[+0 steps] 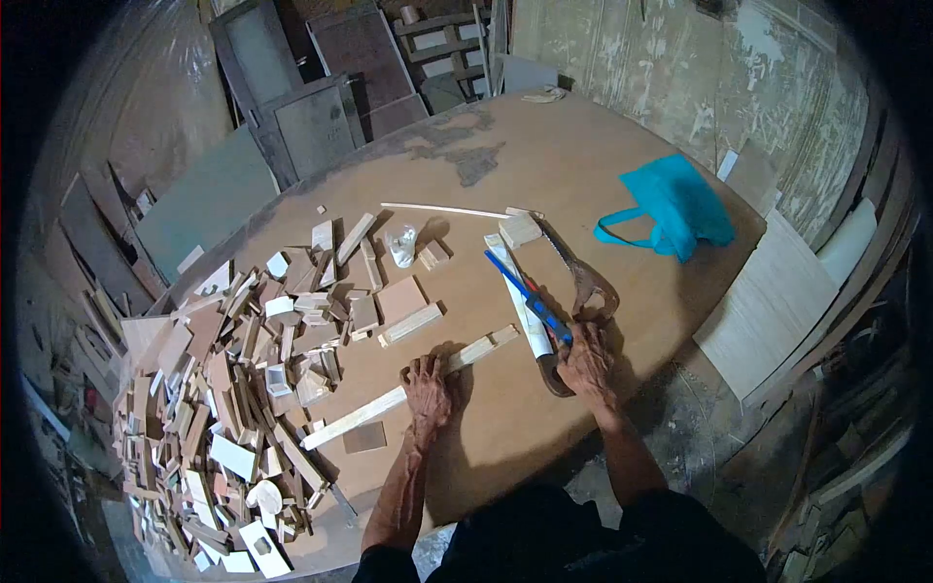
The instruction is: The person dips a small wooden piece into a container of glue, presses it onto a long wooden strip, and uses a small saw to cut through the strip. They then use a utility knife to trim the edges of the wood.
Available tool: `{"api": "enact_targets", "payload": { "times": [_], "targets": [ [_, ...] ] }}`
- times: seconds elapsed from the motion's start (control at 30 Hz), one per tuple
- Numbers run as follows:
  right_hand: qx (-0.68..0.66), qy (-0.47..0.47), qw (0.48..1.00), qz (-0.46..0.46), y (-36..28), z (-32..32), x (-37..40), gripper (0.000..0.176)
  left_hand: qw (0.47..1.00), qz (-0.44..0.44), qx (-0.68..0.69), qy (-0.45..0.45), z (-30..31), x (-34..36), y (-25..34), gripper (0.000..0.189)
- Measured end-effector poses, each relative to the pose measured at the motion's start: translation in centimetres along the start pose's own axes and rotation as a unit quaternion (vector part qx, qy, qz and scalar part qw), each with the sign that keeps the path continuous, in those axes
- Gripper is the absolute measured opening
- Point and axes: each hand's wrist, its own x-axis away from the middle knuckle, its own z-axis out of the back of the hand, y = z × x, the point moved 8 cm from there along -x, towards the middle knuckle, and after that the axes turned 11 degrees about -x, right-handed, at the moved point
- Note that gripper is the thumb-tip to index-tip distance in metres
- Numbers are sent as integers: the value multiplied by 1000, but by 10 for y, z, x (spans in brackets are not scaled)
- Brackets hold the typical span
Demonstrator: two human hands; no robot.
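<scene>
A long pale wood strip (pixel 360 419) lies slantwise on the table, and my left hand (pixel 428 391) rests over it with the fingers bent round its edge. To the right, my right hand (pixel 586 363) is closed at the lower end of a blue tool (pixel 544 313), whose thin end points up and left. Under and beside that tool lies a handsaw with a broad pale blade (pixel 518 296) and a dark handle. A second saw's brown handle (pixel 594 294) is just above my right hand. A short wood block (pixel 411 325) sits above my left hand.
A large heap of wood offcuts (pixel 233 408) covers the table's left side. A small clear plastic bag (pixel 401 245) and a wood block (pixel 520 229) lie farther back. A teal bag (pixel 675 207) is at the right. Old panels (pixel 313 126) lean beyond the table.
</scene>
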Motion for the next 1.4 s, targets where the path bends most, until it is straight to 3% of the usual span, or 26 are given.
{"api": "enact_targets", "payload": {
  "times": [0.17, 0.27, 0.3, 0.4, 0.53, 0.6, 0.63, 0.7, 0.77, 0.93, 1.07, 1.1, 1.2, 1.4],
  "targets": [
    [81, -20, 996, 17, -7, -17, -14, 44, 998, 18, 48, 20, 27, 8, 5, 48],
    [78, 42, 996, 19, -8, -17, -18, 43, 995, 33, 92, 35, 45, 6, 12, 48],
    [37, 15, 999, -31, -7, -18, -19, 43, 992, 37, 110, 44, 49, 5, 12, 48],
    [8, 37, 998, -42, -26, 1, -4, 40, 994, 43, 97, 15, 23, 7, 5, 51],
    [-55, 11, 993, -101, -58, 21, 19, 35, 994, 36, 81, 68, 34, 6, 6, 41],
    [-96, -33, 984, -143, -70, 24, 37, 30, 996, 31, 68, 42, 17, 8, 3, 46],
    [-134, 4, 987, -87, -64, 13, 45, 37, 997, 29, 62, 28, 10, 8, 1, 50],
    [-194, -38, 978, -72, -55, -5, 68, 40, 998, 14, 59, 29, 5, 5, -1, 52],
    [-215, -85, 963, -136, -54, -16, 87, 40, 998, -5, 58, 4, 3, 5, -2, 53],
    [-231, -22, 966, -110, -32, -33, 95, 41, 992, -32, 84, -86, 22, -4, -1, 52],
    [-204, 40, 973, -100, -39, 1, 82, 39, 996, -34, 77, -26, 15, 5, -1, 49],
    [-127, 68, 987, -74, -29, 3, 78, 39, 996, -31, 85, -20, 17, 8, 0, 47],
    [-239, 26, 964, -112, -4, -4, 75, 38, 995, -19, 103, -3, 32, 12, 4, 45],
    [-124, 39, 987, -90, -20, 7, 62, 41, 991, -1, 123, 50, 62, 20, 12, 49]
  ]
}}
